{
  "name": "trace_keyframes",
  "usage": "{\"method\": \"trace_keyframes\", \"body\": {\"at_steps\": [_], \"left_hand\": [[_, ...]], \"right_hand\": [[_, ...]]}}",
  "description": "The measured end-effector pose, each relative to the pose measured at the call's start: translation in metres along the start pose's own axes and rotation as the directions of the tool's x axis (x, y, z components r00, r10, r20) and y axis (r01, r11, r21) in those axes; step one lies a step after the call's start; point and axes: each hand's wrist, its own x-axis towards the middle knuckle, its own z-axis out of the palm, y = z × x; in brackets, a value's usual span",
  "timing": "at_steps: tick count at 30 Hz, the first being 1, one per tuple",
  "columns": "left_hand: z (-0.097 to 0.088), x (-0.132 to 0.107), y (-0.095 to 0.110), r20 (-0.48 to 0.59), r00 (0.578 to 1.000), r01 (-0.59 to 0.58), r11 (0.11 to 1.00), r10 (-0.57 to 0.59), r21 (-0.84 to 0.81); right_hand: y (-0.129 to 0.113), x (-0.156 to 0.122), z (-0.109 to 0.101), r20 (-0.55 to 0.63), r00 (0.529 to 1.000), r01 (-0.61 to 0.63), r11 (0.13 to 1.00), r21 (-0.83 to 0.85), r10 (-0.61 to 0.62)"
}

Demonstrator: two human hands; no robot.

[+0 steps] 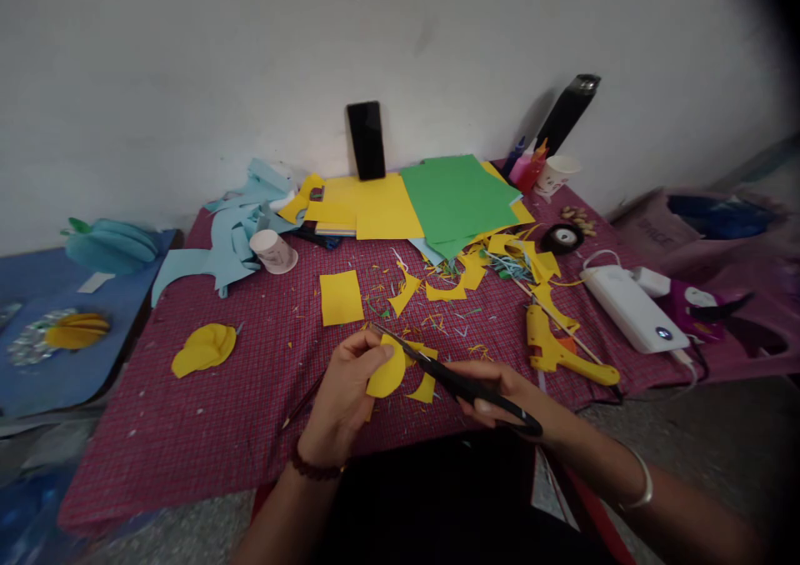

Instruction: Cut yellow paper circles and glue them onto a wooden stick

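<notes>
My left hand (343,394) pinches a rounded piece of yellow paper (386,372) over the red checked cloth (206,432). My right hand (500,392) grips black-handled scissors (450,377), whose blades reach left to the top edge of the yellow piece. A small yellow offcut (423,390) lies just under the blades. A yellow square (341,297) lies beyond my hands, and a stack of yellow discs (204,348) rests to the left.
Yellow sheets (375,207) and green sheets (459,198) lie at the back by an upright phone (366,140). A yellow glue gun (553,348), a white power bank (631,308), a tape roll (562,237), paper cups and light blue scraps (231,240) surround them.
</notes>
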Motion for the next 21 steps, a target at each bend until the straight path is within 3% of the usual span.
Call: {"method": "trace_keyframes", "body": {"at_steps": [9,21], "left_hand": [[-0.01,0.009,0.004,0.113,0.989,0.081,0.992,-0.091,0.094],[-0.017,0.012,0.005,0.168,0.967,0.169,0.976,-0.191,0.14]], "right_hand": [[-0.004,-0.005,-0.013,0.042,0.997,-0.066,0.998,-0.019,0.067],[-0.01,-0.007,-0.023,0.097,0.989,-0.101,0.989,-0.107,0.111]]}}
